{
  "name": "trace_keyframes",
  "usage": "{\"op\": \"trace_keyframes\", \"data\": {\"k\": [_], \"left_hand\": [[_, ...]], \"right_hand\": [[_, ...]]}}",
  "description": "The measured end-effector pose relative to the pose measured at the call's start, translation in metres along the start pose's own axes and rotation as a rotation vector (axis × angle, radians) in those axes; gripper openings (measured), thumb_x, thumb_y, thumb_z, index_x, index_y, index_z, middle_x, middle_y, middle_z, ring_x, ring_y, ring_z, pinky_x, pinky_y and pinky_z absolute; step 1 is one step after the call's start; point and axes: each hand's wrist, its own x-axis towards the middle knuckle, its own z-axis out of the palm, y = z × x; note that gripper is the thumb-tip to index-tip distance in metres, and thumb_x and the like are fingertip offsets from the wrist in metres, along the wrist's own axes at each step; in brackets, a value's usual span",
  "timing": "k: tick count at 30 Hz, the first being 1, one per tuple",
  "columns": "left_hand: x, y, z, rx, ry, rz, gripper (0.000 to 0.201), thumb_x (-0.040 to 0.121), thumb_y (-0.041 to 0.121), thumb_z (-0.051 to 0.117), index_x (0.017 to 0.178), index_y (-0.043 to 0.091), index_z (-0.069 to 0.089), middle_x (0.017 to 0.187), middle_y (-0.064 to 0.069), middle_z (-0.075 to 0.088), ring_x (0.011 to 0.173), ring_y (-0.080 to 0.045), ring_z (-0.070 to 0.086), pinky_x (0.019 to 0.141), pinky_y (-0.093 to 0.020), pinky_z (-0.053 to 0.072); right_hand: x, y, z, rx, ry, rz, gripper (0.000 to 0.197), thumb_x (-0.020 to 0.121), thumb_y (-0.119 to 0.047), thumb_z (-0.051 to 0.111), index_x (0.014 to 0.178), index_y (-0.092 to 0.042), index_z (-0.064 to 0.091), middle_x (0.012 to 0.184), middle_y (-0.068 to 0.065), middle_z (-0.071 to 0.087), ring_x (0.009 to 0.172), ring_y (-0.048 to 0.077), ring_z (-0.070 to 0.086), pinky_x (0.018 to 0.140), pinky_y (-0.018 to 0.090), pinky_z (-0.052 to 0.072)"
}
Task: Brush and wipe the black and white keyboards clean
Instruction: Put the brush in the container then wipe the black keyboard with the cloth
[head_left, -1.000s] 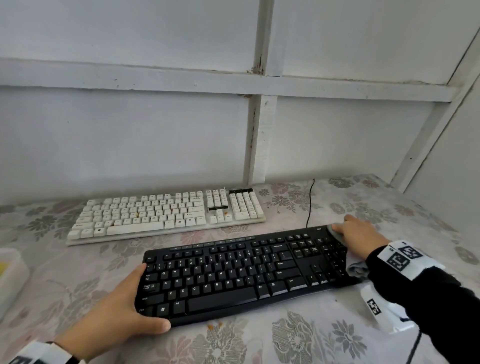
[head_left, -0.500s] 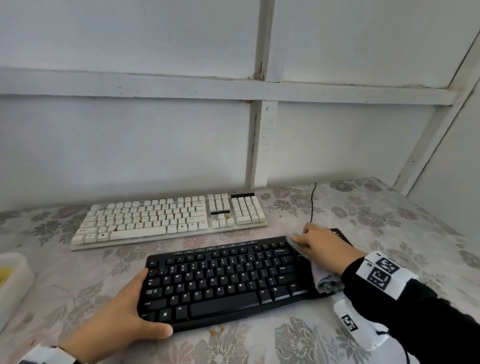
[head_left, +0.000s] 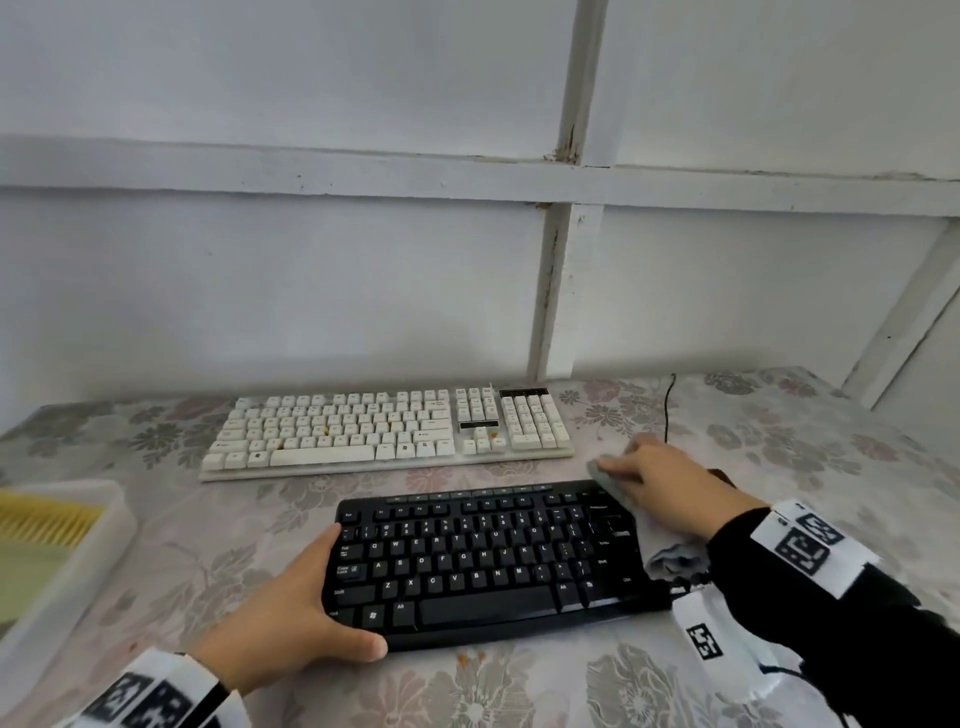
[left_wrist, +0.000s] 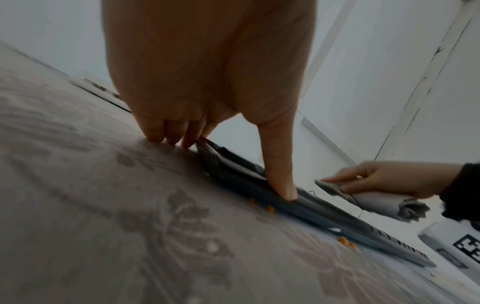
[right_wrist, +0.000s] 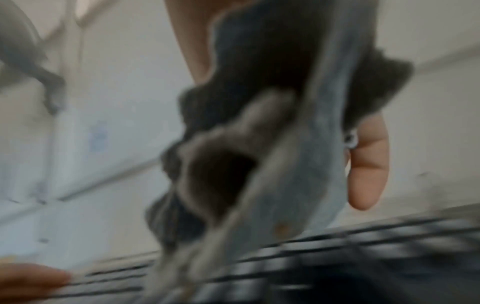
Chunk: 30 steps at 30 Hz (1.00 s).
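Note:
The black keyboard (head_left: 483, 561) lies near me on the flowered tablecloth, and the white keyboard (head_left: 384, 431) lies behind it. My left hand (head_left: 291, 618) grips the black keyboard's front left corner, thumb on the front edge (left_wrist: 283, 185) and fingertips at the left end. My right hand (head_left: 670, 488) holds a grey cloth (head_left: 670, 556) against the keyboard's right part near its back edge. The cloth bunches under the palm (left_wrist: 381, 205). The right wrist view is blurred; it shows the cloth (right_wrist: 259, 144) hanging over the keys. The keyboard's right end is hidden by hand and cloth.
A white tray (head_left: 104, 540) holding a yellow-bristled brush (head_left: 47, 519) stands at the left table edge. A black cable (head_left: 667, 410) runs back to the wall behind the right hand. Small orange crumbs (left_wrist: 270, 208) lie on the cloth by the keyboard's front edge.
My right hand has slid the cloth leftward from the black keyboard's far right end along its back part. The left hand has kept its hold on the corner.

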Motion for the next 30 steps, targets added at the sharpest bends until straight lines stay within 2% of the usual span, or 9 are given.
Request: {"op": "trace_keyframes", "data": {"k": [3, 6, 10, 12, 17, 22, 26, 28, 30], "left_hand": [[-0.001, 0.0, -0.001, -0.032, 0.001, -0.013, 0.096, 0.03, 0.039, 0.086, 0.109, 0.053, 0.034, 0.118, 0.018, 0.056, 0.108, 0.001, 0.055, 0.088, -0.017, 0.042], [-0.001, -0.004, -0.003, -0.025, 0.007, -0.03, 0.105, 0.023, 0.042, 0.09, 0.112, 0.05, 0.034, 0.115, 0.017, 0.058, 0.107, -0.001, 0.056, 0.089, -0.02, 0.044], [0.003, -0.007, -0.004, -0.087, 0.019, -0.082, 0.101, 0.039, 0.013, 0.089, 0.117, 0.04, 0.032, 0.113, 0.011, 0.057, 0.103, -0.004, 0.057, 0.078, -0.019, 0.048], [0.006, -0.009, -0.006, -0.107, 0.016, -0.094, 0.096, 0.052, -0.002, 0.086, 0.121, 0.035, 0.031, 0.113, 0.009, 0.056, 0.102, -0.003, 0.056, 0.075, -0.018, 0.048], [0.006, -0.009, -0.006, -0.066, 0.019, -0.107, 0.099, 0.053, 0.004, 0.087, 0.126, 0.034, 0.028, 0.11, 0.013, 0.058, 0.099, 0.001, 0.055, 0.076, -0.014, 0.048], [0.003, -0.006, -0.004, -0.054, 0.039, -0.115, 0.1, 0.058, 0.002, 0.084, 0.135, 0.031, 0.026, 0.106, 0.015, 0.056, 0.093, 0.005, 0.054, 0.064, -0.006, 0.041], [0.003, -0.007, -0.004, -0.049, 0.043, -0.126, 0.099, 0.057, 0.008, 0.086, 0.129, 0.037, 0.025, 0.105, 0.019, 0.057, 0.093, 0.004, 0.056, 0.068, -0.008, 0.04], [0.003, -0.008, -0.004, -0.06, 0.039, -0.127, 0.098, 0.056, 0.007, 0.087, 0.126, 0.038, 0.026, 0.106, 0.018, 0.057, 0.095, 0.001, 0.057, 0.072, -0.011, 0.042], [0.003, -0.008, -0.004, -0.071, 0.031, -0.123, 0.098, 0.055, 0.006, 0.087, 0.125, 0.038, 0.028, 0.107, 0.016, 0.059, 0.097, -0.001, 0.058, 0.074, -0.014, 0.044]], "right_hand": [[0.006, -0.077, 0.012, 0.109, -0.082, -0.209, 0.03, 0.098, -0.032, 0.042, 0.116, -0.022, 0.064, 0.115, 0.006, 0.045, 0.098, 0.019, 0.052, 0.08, 0.014, 0.037], [0.017, -0.135, 0.033, 0.091, -0.135, -0.353, 0.026, 0.098, -0.026, 0.044, 0.111, -0.016, 0.064, 0.117, 0.007, 0.044, 0.104, 0.026, 0.051, 0.098, 0.033, 0.042], [0.033, -0.184, 0.061, -0.001, -0.138, -0.537, 0.023, 0.096, -0.014, 0.045, 0.098, -0.006, 0.066, 0.079, -0.001, 0.037, 0.084, 0.02, 0.037, 0.077, 0.036, 0.033], [0.037, -0.195, 0.073, -0.078, -0.15, -0.554, 0.022, 0.096, -0.012, 0.044, 0.098, -0.006, 0.065, 0.083, 0.003, 0.037, 0.086, 0.022, 0.036, 0.077, 0.038, 0.032], [0.024, -0.2, 0.073, -0.149, -0.117, -0.454, 0.02, 0.093, -0.001, 0.043, 0.101, -0.004, 0.061, 0.117, 0.015, 0.04, 0.109, 0.038, 0.041, 0.078, 0.044, 0.039], [0.015, -0.178, 0.06, -0.163, -0.1, -0.361, 0.018, 0.085, 0.01, 0.045, 0.082, -0.005, 0.055, 0.12, 0.016, 0.043, 0.116, 0.041, 0.039, 0.086, 0.048, 0.046], [0.016, -0.137, 0.052, -0.174, -0.101, -0.357, 0.033, 0.079, 0.014, 0.044, 0.062, -0.013, 0.037, 0.098, 0.008, 0.034, 0.103, 0.033, 0.046, 0.077, 0.038, 0.047], [0.016, -0.118, 0.05, -0.199, -0.086, -0.335, 0.025, 0.083, 0.01, 0.045, 0.072, -0.013, 0.049, 0.093, 0.004, 0.03, 0.088, 0.027, 0.042, 0.061, 0.025, 0.036], [0.016, -0.106, 0.045, -0.23, -0.099, -0.267, 0.019, 0.086, 0.006, 0.046, 0.081, -0.007, 0.059, 0.094, 0.004, 0.031, 0.079, 0.023, 0.04, 0.057, 0.024, 0.032]]}}
